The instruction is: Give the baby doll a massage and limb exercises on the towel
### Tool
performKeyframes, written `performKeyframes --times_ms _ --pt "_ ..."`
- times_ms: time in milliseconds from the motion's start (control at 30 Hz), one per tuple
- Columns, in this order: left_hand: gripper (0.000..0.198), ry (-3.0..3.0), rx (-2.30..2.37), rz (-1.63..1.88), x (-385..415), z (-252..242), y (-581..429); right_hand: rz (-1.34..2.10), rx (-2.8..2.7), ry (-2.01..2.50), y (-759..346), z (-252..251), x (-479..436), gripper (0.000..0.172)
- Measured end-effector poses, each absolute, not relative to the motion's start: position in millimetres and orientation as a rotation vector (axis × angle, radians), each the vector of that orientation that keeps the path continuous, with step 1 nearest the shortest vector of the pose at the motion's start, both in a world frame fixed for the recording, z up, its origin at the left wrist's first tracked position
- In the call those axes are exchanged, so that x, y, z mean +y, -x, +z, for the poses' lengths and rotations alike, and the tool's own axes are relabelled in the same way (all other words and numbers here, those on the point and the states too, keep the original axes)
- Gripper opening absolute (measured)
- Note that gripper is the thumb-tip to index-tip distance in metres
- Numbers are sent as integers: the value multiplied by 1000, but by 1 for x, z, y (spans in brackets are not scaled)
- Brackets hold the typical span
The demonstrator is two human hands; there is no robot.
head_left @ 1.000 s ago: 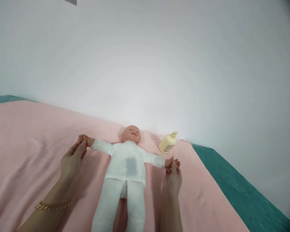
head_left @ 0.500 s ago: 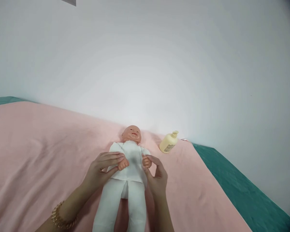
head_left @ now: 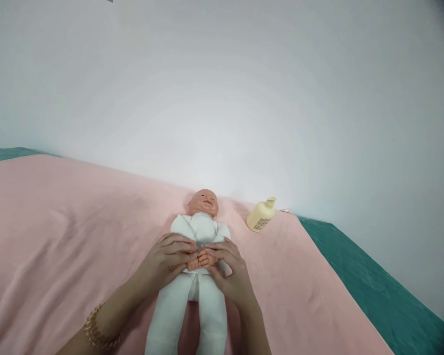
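Observation:
A baby doll (head_left: 203, 228) in white clothes lies on its back on a pink blanket (head_left: 96, 217), head toward the wall. My left hand (head_left: 172, 257) is closed around the doll's forearm on the left side, near its wrist. On the other side, my right hand (head_left: 232, 268) grips the doll's other forearm. The doll's two small fists (head_left: 202, 260) meet over its belly, between my fingers. Both white sleeves are partly hidden under my hands. A coiled band (head_left: 96, 329) circles my left wrist.
A pale yellow pump bottle (head_left: 261, 216) stands on the blanket to the right of the doll's head. Behind runs a plain white wall (head_left: 222, 98). Green cloth (head_left: 373, 276) shows beyond the blanket's right edge. Wrinkles cross the blanket at the left.
Both my hands have moved inward, bringing the doll's arms from apart to together over its belly. The camera view has shifted slightly.

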State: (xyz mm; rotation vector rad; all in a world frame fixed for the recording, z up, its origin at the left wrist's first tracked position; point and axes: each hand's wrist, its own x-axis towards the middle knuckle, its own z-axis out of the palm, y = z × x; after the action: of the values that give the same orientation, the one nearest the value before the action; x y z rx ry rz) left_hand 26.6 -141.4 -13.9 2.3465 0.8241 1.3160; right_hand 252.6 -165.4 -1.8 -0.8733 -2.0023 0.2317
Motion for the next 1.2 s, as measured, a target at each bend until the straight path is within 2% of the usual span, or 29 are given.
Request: performKeyframes --times_ms 267,467,667,800,933,1100,1200 --pt "21 -2528 841 1374 -139 -22 -27 304 -2003 852 -256 -1 -165 31" --pt "19 -2389 900 1270 -140 -19 -27 275 -1996 846 -256 -2 -164 26" --pt "19 -2240 817 1415 -141 -20 -29 393 -1912 877 -254 1 -166 26" --pt "16 -1744 976 1641 -148 -15 -29 534 -1552 1018 -257 3 -168 26" --pt "27 -1068 1204 1749 -149 -2 -20 543 -1150 1097 -265 7 -168 35" --pt "19 -338 998 1904 -134 1 4 440 -799 1188 -274 12 -164 44" --pt "15 -239 954 1846 -128 -13 16 528 -598 1144 -285 6 -160 50"
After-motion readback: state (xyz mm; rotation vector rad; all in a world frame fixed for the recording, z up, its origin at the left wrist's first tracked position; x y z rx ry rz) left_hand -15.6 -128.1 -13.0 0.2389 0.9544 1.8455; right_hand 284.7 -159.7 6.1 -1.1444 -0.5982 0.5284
